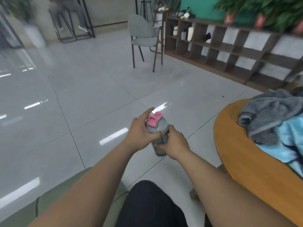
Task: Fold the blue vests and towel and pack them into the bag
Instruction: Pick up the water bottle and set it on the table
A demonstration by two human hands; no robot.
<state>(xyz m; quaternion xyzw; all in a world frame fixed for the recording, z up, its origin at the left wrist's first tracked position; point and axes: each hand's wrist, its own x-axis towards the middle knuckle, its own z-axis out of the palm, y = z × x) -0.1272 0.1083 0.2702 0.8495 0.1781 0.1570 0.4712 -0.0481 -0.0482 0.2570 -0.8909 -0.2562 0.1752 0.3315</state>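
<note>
status: we judge the task barely begun. the grey towel (265,118) and the blue vests (291,141) lie unfolded in one crumpled heap on the round worktop (237,153) at our right, with the towel partly over the blue cloth. no bag is in view. all folding and packing is left to do.

grips: both hold a bottle (162,127) over the tiled floor (82,95), well apart from the heap. the left grip (141,133) wraps the lid from the side, index finger lifted. the right grip (173,143) clasps the body below it. we judge the bottle must be set down before either grip can take cloth.

materials: the towel is thick, ribbed and slumping. the blue cloth looks thinner and smoother, with pale and darker patches. the bottle is a translucent grey cylinder with a matt grey lid and a pink flip cap (154,120). the worktop is smooth orange-brown wood with a rounded edge. the floor is glossy grey tile.
</note>
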